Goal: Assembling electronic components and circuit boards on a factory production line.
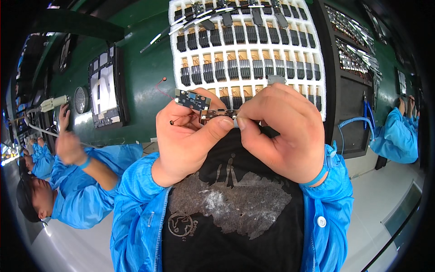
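My left hand (190, 136) is closed around a small dark circuit board (193, 100) with a blue part on its face. Beside it, under my left thumb, a narrow brown board edge (216, 113) shows a metal port; I cannot tell if the two are joined. A thin red wire (161, 89) with a small round end sticks out past my left fingers. My right hand (285, 131) pinches thumb and forefinger together at the right end of the brown edge. What lies between those fingertips is hidden. Both hands are raised in front of my chest, at the bench's near edge.
Behind my hands a white foam tray (248, 48) holds rows of dark modules, with black-and-white strips (181, 26) across its top. To the left are a dark frame (118, 86) and a round mesh dish (80, 100). A co-worker's blurred hand (70, 147) is nearby. A blue coiled cord (355, 120) hangs at right.
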### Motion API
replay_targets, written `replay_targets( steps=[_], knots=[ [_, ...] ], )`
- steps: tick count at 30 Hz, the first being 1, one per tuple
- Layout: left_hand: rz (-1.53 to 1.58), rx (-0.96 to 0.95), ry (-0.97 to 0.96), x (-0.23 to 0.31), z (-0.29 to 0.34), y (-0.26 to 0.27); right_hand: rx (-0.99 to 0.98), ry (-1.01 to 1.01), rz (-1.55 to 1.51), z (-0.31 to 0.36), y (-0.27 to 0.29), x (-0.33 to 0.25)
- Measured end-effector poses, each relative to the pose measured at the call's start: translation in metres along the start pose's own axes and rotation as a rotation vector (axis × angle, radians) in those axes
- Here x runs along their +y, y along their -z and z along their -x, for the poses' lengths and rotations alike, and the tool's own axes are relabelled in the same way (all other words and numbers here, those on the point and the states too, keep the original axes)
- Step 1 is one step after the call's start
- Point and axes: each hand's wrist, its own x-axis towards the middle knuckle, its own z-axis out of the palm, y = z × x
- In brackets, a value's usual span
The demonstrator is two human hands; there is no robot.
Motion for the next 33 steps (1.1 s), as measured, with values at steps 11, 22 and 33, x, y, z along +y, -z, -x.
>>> replay_targets(
  steps=[11, 22, 33],
  knots=[
    [0.035, -0.077, 0.035, 0.001, -0.003, 0.002, 0.003, -0.039, -0.082, 0.004, -0.002, 0.003],
    [-0.014, -0.15, 0.132, 0.012, -0.008, 0.006, -0.157, -0.14, -0.13, -0.006, 0.011, -0.002],
    [-0.009, -0.252, 0.214, 0.011, -0.007, 0.022, -0.523, -0.044, -0.122, -0.032, 0.015, -0.012]
  ],
)
